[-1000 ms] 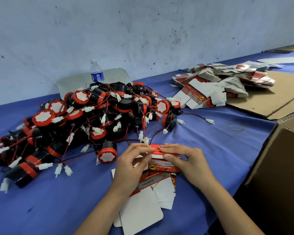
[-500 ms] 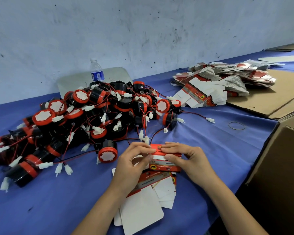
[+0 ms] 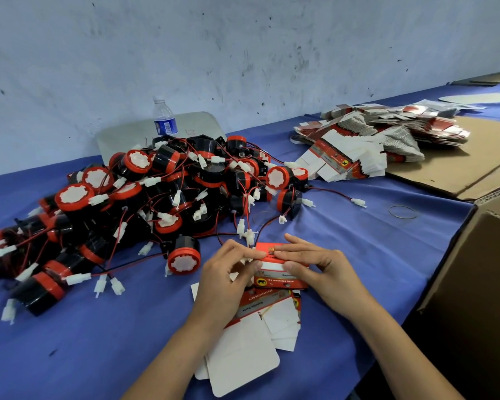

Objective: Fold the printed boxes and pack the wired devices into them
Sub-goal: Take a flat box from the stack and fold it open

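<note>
A small red printed box [image 3: 277, 280] stands on the blue table in front of me. My left hand [image 3: 228, 278] grips its left end, fingers curled over the top edge. My right hand [image 3: 321, 269] holds its right side, fingers laid along the red top flap, thumb on the white strip below. Flat box blanks [image 3: 251, 345] lie under and in front of the box. A big heap of black and red wired devices [image 3: 156, 203] with white plugs lies to the left and behind. One device [image 3: 184, 256] sits alone just left of my left hand.
A stack of flat printed boxes [image 3: 367, 142] lies at the back right on brown cardboard [image 3: 479, 166]. A large open carton [image 3: 479, 269] stands at the right table edge. A water bottle [image 3: 164, 118] and a grey board stand by the wall. A rubber band [image 3: 402, 212] lies at right.
Both hands stay on the box; my fingers shifted slightly along its top flap. The view has moved a little closer.
</note>
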`<state>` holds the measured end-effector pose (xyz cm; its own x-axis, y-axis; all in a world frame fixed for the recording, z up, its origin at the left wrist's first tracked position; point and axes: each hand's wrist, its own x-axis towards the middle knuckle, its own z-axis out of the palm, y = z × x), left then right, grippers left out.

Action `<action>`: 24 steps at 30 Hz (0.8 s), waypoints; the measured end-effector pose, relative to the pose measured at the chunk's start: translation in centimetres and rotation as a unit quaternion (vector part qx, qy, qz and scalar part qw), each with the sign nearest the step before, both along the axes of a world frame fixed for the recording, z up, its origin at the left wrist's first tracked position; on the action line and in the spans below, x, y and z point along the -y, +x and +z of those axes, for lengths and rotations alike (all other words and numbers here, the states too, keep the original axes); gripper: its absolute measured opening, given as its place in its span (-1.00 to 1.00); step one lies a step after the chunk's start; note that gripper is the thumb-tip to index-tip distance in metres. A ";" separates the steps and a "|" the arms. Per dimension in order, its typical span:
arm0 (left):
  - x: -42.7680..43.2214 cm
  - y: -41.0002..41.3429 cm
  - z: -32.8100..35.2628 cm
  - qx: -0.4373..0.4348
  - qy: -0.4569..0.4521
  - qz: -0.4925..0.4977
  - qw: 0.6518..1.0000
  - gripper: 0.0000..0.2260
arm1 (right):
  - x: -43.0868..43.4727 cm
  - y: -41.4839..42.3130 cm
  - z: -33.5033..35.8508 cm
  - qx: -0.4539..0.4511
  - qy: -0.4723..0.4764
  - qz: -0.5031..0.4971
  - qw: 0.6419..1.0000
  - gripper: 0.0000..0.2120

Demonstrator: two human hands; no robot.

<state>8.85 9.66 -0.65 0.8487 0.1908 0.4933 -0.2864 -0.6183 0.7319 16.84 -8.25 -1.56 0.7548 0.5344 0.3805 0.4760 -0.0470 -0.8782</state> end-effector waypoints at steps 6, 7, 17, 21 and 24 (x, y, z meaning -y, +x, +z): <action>0.0 0.1 0.2 0.004 0.032 0.005 0.999 -0.88 | 0.2 -0.1 0.2 -0.001 -0.019 0.009 1.000 -0.75; 0.0 0.1 0.2 0.004 0.030 0.003 1.000 -0.87 | 0.2 -0.1 0.2 0.003 -0.024 0.010 1.000 -0.73; -0.1 0.1 0.4 0.019 0.075 -0.008 0.997 -0.85 | 0.0 -0.3 0.6 0.006 -0.029 0.006 1.000 -0.69; -0.3 0.3 0.5 0.019 0.081 -0.020 0.996 -0.80 | -0.3 -0.5 0.5 0.007 -0.019 -0.011 1.000 -0.73; -0.5 0.3 0.1 0.024 0.072 -0.024 0.997 -0.88 | -0.3 -0.5 0.6 0.007 -0.021 -0.008 1.000 -0.78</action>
<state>9.19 10.16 -0.51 0.8303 0.0744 0.5524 -0.3503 -0.7011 0.6211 16.36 -7.92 -1.00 0.7581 0.5378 0.3689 0.4877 -0.0920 -0.8681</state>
